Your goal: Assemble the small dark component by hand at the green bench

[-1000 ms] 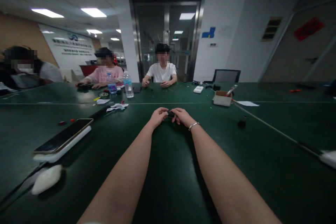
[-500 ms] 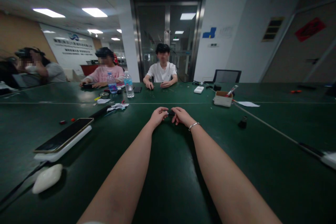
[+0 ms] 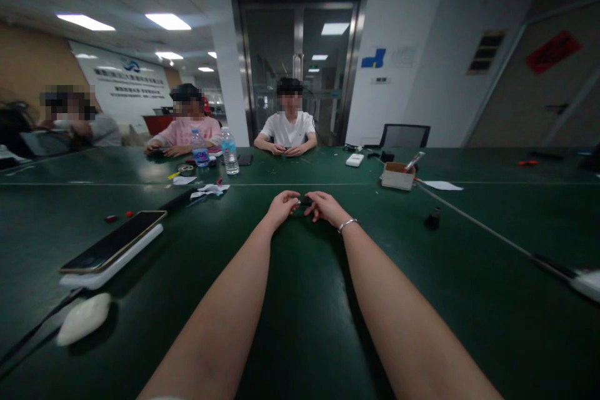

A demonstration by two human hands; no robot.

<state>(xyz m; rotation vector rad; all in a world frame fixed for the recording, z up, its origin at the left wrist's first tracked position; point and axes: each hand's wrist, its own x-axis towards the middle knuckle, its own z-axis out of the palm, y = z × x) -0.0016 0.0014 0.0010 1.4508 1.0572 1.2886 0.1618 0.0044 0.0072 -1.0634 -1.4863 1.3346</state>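
Both my arms reach forward over the dark green table (image 3: 304,300). Between my hands is a small dark object (image 3: 305,201) with a light tip at its left end; it is too small to name. My left hand (image 3: 282,209) pinches the light end between thumb and fingers. My right hand (image 3: 325,207), with a silver bracelet (image 3: 347,225) at its wrist, closes its thumb and index finger on the dark end, the other fingers curled below. The fingers partly hide the object.
At left, a phone (image 3: 115,240) lies on a white slab beside a pale stone-like object (image 3: 84,320). Water bottles (image 3: 230,153) and crumpled paper (image 3: 209,191) are farther off. A small box (image 3: 397,176) and a dark object (image 3: 433,218) stand at right. Several people sit opposite.
My hands stay almost in place, with the right fingers shifting slightly on the small dark object. Across the table, the person in white has brought their hands together.
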